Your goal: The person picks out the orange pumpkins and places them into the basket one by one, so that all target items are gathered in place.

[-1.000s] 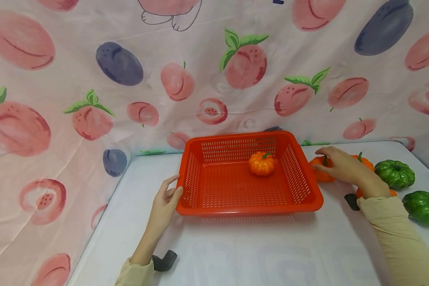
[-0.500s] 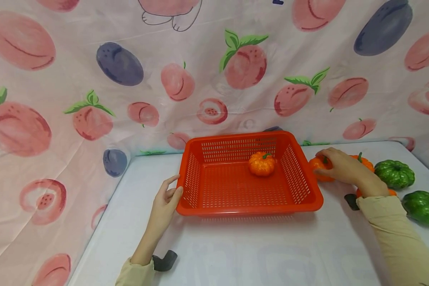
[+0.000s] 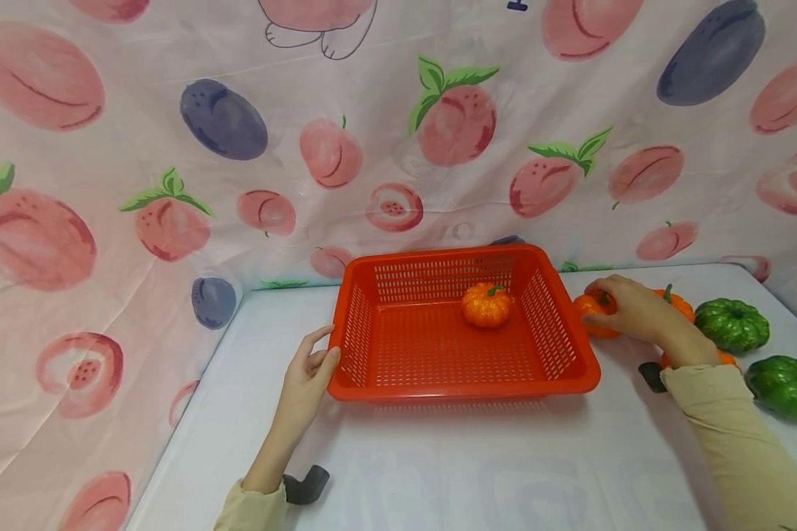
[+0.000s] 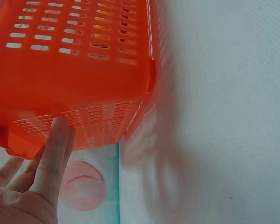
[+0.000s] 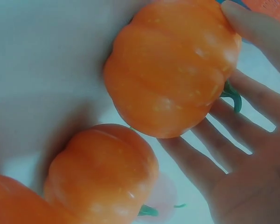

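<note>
A red plastic basket (image 3: 438,394) with slotted walls stands on the white table. Inside it, toward the back right, sits a small orange pumpkin (image 3: 486,305) with a green stem. My left hand (image 3: 305,380) touches the basket's left rim; in the left wrist view, straight fingers (image 4: 51,158) of that hand lie against the side wall under the rim. Just outside the basket's right end, my right hand (image 3: 637,313) grips another orange pumpkin (image 5: 172,70), thumb on one side and fingers behind it. Part of this pumpkin is hidden by the hand in the head view.
Two more orange pumpkins, one at the back (image 3: 680,304) and one partly behind the right wrist (image 3: 727,359), stand to the right. Beyond them are two green pumpkins, a rear one (image 3: 732,324) and a front one (image 3: 785,389). A fruit-print cloth (image 3: 385,133) hangs behind the table.
My right hand and the pumpkin in it have shifted very slightly left, toward the basket. The left hand, the basket and the pumpkin inside stay where they were.
</note>
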Available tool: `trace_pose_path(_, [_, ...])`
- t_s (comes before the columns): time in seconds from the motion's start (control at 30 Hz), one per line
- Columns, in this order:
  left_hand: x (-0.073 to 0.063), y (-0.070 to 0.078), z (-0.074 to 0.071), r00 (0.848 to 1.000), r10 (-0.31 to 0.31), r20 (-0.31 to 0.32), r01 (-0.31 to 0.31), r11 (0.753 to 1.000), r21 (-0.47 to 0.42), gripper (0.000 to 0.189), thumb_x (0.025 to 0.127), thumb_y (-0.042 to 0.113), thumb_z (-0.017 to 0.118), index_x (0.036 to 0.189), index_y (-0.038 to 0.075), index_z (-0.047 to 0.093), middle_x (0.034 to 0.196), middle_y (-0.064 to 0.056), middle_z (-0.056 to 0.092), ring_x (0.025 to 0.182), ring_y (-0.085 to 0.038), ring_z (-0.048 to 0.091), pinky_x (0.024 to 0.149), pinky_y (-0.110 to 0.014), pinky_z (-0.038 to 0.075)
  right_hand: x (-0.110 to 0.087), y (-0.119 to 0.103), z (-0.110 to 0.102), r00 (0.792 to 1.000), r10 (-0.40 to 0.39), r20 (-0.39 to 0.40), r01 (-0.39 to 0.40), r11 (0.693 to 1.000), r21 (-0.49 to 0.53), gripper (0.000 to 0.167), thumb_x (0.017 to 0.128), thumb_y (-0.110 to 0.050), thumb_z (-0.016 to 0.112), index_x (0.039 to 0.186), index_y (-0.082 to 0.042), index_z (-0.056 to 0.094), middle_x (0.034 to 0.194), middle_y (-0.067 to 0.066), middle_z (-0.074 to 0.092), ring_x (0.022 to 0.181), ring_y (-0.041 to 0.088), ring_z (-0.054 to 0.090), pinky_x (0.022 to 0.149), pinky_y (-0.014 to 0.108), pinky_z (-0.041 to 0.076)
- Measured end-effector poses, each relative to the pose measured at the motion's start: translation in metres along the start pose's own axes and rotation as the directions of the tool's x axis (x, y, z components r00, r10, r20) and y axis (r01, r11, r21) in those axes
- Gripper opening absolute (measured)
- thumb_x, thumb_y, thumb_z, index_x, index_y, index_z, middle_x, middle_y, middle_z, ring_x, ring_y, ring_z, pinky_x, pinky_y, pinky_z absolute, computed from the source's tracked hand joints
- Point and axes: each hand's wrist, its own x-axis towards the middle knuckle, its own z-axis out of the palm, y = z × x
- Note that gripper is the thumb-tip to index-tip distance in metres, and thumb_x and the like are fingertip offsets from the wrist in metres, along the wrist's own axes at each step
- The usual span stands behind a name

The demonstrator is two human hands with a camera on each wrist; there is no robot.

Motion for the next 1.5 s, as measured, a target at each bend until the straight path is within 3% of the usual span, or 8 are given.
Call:
trace_pose_path(0.27, [0.000, 0.001, 0.000, 1.000, -0.005, 0.002, 0.005, 1.000, -0.001, 0.044, 0.102, 0.023, 0.058, 0.144, 0.022, 0.045, 0.116, -0.022, 0.068, 0.096, -0.029, 0.072, 0.079, -0.025, 0.058, -0.002, 0.001, -0.001, 1.000, 0.005, -0.004, -0.005, 1.000, 0.002, 0.050, 0.083, -0.028, 0.081, 0.117, 0.004, 0.062, 0.113, 0.027, 0.060, 0.100, 0.039, 0.056, 0.089, 0.060, 0.047])
trace_pose_path(0.97, [0.000, 0.001, -0.001, 1.000, -0.008, 0.008, 0.008, 1.000, -0.004, 0.044, 0.102, 0.025, 0.058, 0.144, 0.023, 0.045, 0.116, -0.021, 0.068, 0.096, -0.029, 0.071, 0.080, -0.026, 0.058, -0.003, -0.009, -0.012, 0.991, -0.051, -0.120, 0.051, 0.999, -0.009, 0.043, 0.081, -0.024, 0.082, 0.113, 0.000, 0.065, 0.106, 0.019, 0.064, 0.095, 0.033, 0.059, 0.083, 0.052, 0.049])
trace_pose_path(1.5, [0.000, 0.000, -0.001, 1.000, 0.005, 0.008, -0.005, 1.000, 0.001, 0.044, 0.102, 0.025, 0.058, 0.144, 0.022, 0.045, 0.116, -0.022, 0.068, 0.096, -0.029, 0.071, 0.079, -0.025, 0.057, -0.003, -0.019, -0.025, 0.992, -0.034, -0.122, 0.033, 0.999, -0.008, 0.043, 0.082, -0.021, 0.080, 0.115, -0.002, 0.062, 0.111, 0.022, 0.060, 0.093, 0.033, 0.056, 0.081, 0.052, 0.050])
